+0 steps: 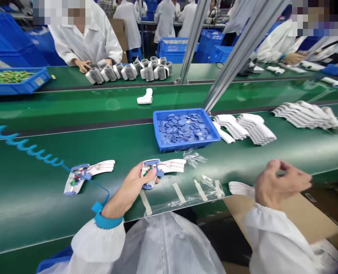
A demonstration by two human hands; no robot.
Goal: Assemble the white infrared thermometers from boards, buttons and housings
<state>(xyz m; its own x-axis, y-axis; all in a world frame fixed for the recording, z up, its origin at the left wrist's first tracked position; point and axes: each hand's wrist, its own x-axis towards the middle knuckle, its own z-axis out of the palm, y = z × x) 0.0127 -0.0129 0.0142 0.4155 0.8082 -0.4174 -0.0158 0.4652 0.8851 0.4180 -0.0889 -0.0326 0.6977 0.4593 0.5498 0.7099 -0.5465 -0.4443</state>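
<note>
The left hand [128, 189] gripped an opened white housing [154, 172] with its wiring showing, low on the green bench [243, 160] near the front edge. The right hand [280, 182] hovered above the bench edge, fingertips pinched together, with nothing visible between them. A blue tray [183, 146] sat just beyond.

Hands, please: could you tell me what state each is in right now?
Left hand: closed on shell.
Right hand: pinched shut, contents cannot be told.

No legible lettering anywhere, neither on the blue bin [186, 145] nor the held housing [169, 166].
</note>
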